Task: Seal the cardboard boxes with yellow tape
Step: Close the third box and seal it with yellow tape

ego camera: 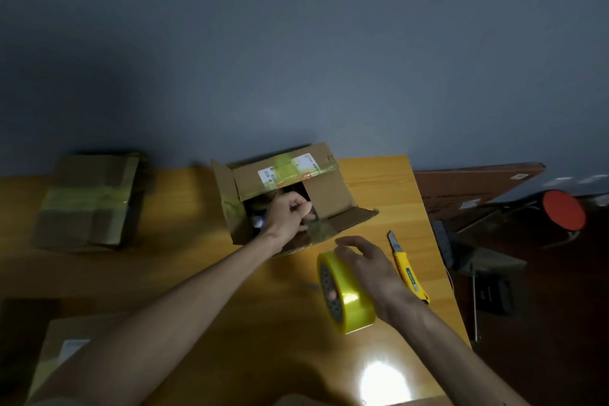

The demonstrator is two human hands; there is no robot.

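My left grip filled the mouth of the open box, whose raised flaps walled it in at the back and left. One flap stuck out low on the right. A broad bare strip of counter lay between that box and the taped box well to the left. My right grip held the tape roll just beside the knife, which lay near the counter's right edge, leaving only a narrow lane. Another box blocked the near left corner.
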